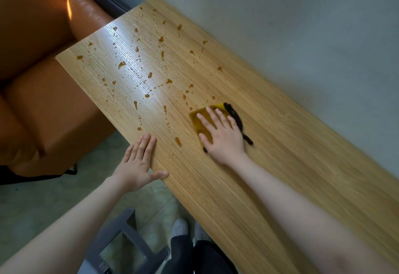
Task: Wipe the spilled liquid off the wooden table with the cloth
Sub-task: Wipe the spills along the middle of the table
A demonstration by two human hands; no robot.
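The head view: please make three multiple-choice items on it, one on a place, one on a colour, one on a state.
1. Where does the left hand rest?
A. on the table's near edge
B. on the cloth
C. on the sofa

2. What colour is the cloth?
A. white
B. yellow with black trim
C. blue

3. How is the right hand?
A. a fist
B. flat, pressing the cloth
C. lifted away

Answers: 1 A, its fingers lie on the wooden table. 2 B, the colours show beside the fingers. 3 B, its fingers are straight.
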